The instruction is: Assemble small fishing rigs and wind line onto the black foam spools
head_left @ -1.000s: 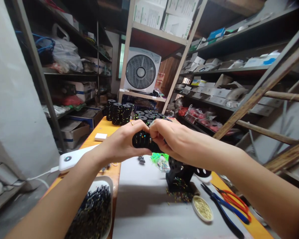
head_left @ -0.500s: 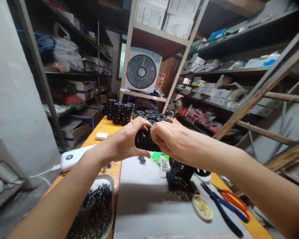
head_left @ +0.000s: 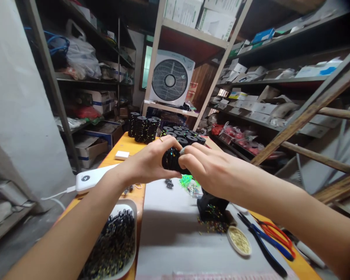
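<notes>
My left hand (head_left: 148,157) curves around a black ribbed spool (head_left: 170,158), thumb below and fingers above. My right hand (head_left: 210,167) is closed at the spool's right end, with its fingers bent against it; the fingertips and whatever they pinch are hidden. The spool is held above the white work surface (head_left: 169,229). Below my right hand stands a black holder (head_left: 210,208) with small coloured pieces in and around it. Bright green pieces (head_left: 186,180) and a small dark cluster (head_left: 169,183) lie behind the hands' lower edge.
Stacks of black spools (head_left: 146,130) stand at the table's back. A white tray of dark metallic pieces (head_left: 134,241) is at front left, near a white power bank (head_left: 90,179). To the right lie a small dish (head_left: 239,241), blue-handled pliers (head_left: 262,241) and an orange-handled tool (head_left: 277,233).
The whole view has shifted slightly. Both hands stay at the spool; my right hand has turned a little and now covers the holder's upper part.
</notes>
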The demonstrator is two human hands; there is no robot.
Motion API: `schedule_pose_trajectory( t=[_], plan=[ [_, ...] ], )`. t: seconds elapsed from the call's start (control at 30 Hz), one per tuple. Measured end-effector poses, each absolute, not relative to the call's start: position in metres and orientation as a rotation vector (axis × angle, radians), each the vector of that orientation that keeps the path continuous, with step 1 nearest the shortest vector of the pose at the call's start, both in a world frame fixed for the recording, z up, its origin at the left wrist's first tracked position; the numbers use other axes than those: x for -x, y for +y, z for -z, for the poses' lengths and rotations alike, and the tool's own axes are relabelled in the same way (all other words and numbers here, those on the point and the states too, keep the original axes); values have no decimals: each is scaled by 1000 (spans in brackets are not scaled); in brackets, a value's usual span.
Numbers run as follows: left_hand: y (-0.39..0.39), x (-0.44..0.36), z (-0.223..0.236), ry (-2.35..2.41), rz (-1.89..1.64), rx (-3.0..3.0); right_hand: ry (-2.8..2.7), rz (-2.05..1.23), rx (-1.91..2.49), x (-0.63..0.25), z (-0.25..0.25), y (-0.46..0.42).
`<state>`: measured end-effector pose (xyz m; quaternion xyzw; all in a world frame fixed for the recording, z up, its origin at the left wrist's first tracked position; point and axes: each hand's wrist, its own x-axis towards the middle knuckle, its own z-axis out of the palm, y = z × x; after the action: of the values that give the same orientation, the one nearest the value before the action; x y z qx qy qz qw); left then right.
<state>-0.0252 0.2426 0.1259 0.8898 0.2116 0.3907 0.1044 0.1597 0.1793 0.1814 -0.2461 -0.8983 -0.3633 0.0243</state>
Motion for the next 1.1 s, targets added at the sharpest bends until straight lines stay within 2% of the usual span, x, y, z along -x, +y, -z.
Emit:
schedule_pose_trajectory(
  t=[0.13, 0.4, 0.7, 1.1],
  plan=[
    [242, 25, -127, 637, -1125, -2612, -2754, 1204, 725, -158, -181, 177],
    [243, 25, -127, 633, -1158, -2628, -2792, 1099, 854, -161, -182, 179],
    [240, 25, -129, 622, -1157, -2603, -2730, 1286, 721, -154, -175, 177],
    [242, 25, -128, 599, -1158, -2608, -2630, 1361, 743, -146, -166, 177]
  ],
)
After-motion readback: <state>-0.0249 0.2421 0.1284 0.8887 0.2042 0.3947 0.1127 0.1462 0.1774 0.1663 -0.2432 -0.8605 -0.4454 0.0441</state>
